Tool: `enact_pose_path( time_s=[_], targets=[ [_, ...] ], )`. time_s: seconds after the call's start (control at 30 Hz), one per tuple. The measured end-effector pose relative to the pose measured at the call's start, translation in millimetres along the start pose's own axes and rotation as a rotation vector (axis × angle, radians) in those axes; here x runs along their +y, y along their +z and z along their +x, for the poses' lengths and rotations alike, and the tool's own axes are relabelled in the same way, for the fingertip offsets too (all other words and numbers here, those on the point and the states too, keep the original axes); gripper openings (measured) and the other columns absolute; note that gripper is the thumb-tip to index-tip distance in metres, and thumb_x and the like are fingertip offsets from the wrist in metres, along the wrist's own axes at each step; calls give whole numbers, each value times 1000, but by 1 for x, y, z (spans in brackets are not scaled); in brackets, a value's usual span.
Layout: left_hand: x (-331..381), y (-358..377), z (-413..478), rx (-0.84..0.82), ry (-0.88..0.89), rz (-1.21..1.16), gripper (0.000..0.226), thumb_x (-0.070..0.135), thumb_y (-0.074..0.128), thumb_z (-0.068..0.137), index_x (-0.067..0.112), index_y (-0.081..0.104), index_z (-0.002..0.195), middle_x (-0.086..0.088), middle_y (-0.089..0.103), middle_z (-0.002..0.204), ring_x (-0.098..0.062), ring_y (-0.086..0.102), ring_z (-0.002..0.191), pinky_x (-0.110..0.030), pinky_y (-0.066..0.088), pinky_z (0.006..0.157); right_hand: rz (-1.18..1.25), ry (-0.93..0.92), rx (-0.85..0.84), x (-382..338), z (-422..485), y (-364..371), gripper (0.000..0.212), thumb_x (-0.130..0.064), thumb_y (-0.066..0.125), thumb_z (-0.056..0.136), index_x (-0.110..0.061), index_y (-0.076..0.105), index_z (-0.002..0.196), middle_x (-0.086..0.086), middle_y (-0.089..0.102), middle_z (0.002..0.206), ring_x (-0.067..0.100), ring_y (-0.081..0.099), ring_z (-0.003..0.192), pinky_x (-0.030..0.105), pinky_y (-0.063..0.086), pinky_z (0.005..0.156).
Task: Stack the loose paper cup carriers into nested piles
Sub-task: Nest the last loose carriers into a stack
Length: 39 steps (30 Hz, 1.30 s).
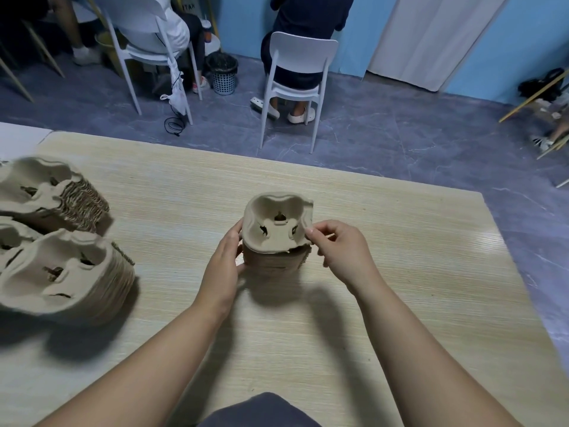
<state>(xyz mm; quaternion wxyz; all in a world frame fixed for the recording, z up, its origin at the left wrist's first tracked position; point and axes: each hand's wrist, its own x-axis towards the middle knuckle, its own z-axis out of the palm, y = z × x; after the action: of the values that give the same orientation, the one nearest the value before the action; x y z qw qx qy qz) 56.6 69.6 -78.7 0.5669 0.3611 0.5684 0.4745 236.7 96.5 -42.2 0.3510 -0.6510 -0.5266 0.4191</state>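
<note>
Light wood-grain table: one nested carrier pile at frame centre; leaning piles at left edge, well apart.

Setting recorded as a shared workroom given over to manual sorting. A large light wood-grain table fills the foreground. Tall nested piles of moulded-pulp cup carriers are kept at 9 o'clock, and a further nested stack of cup carriers at centre. Beyond the table, a grey marble-pattern tiled floor and plain blue walls are noted. White plastic chairs at 11 and 12 o'clock are occupied by seated persons, backs turned. A slatted waste basket and a power strip are set on the floor near the chairs.
</note>
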Motion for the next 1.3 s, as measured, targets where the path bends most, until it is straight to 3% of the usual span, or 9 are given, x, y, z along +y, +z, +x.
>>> enact_pose_path(
  time_s=[0.1,0.2,0.27,0.37,0.53,0.83,1.03,1.17,1.3],
  targets=[
    [-1,-4,-1,-61,18,21,26,49,49,92,52,50,118,29,53,125,3,48,122,-36,41,106,-19,-1,45,7,3,0,5,-27,66,85,-28,62,89,-10,63,86,7,54,67,28,46,61],
    [-4,-10,0,-125,62,99,55,58,70,69,58,47,118,30,52,127,11,50,116,-21,43,98,167,113,-32,20,3,-6,18,-14,57,92,-23,56,107,1,58,106,13,60,76,28,53,63],
    [-10,-15,3,-136,86,181,71,45,80,70,52,42,129,19,46,137,6,47,122,-11,44,88,126,136,-155,33,4,-13,31,-9,60,90,-25,51,116,2,55,118,13,61,84,28,56,72],
    [-18,-16,9,-116,128,299,83,23,82,74,42,35,139,8,41,142,-6,47,125,-17,49,86,5,125,-348,49,6,-16,58,-13,74,79,-28,44,127,-4,50,126,11,64,91,29,55,84],
    [-19,-6,7,0,189,458,87,24,83,71,41,33,140,7,41,128,-8,52,111,-41,51,94,-60,26,-372,56,10,0,65,-15,78,75,-31,40,125,-11,54,115,-2,67,78,14,51,71],
    [-25,1,-15,168,145,385,95,50,78,56,31,38,140,0,46,134,-14,55,116,-42,51,97,-136,-127,-404,58,20,10,45,-8,68,83,-21,48,121,-13,55,104,-1,62,72,5,43,62],
    [-25,-19,-34,449,121,305,81,19,77,78,23,33,146,-3,36,139,1,51,112,-38,46,104,-145,-239,-626,33,40,58,44,-17,68,86,-26,52,126,-5,58,122,9,66,87,22,49,83],
    [-24,-33,-33,617,121,288,79,18,72,83,23,28,148,-7,30,147,-17,42,132,-42,39,110,-74,-249,-740,11,52,94,46,-8,66,86,-22,52,128,-3,59,121,18,63,103,21,49,84],
    [-27,-37,-32,676,96,202,72,36,68,84,27,32,145,-3,38,146,-18,42,132,-44,38,110,16,-204,-792,0,61,104,41,-10,68,85,-31,53,116,-14,58,113,12,59,104,22,51,83]
  ],
)
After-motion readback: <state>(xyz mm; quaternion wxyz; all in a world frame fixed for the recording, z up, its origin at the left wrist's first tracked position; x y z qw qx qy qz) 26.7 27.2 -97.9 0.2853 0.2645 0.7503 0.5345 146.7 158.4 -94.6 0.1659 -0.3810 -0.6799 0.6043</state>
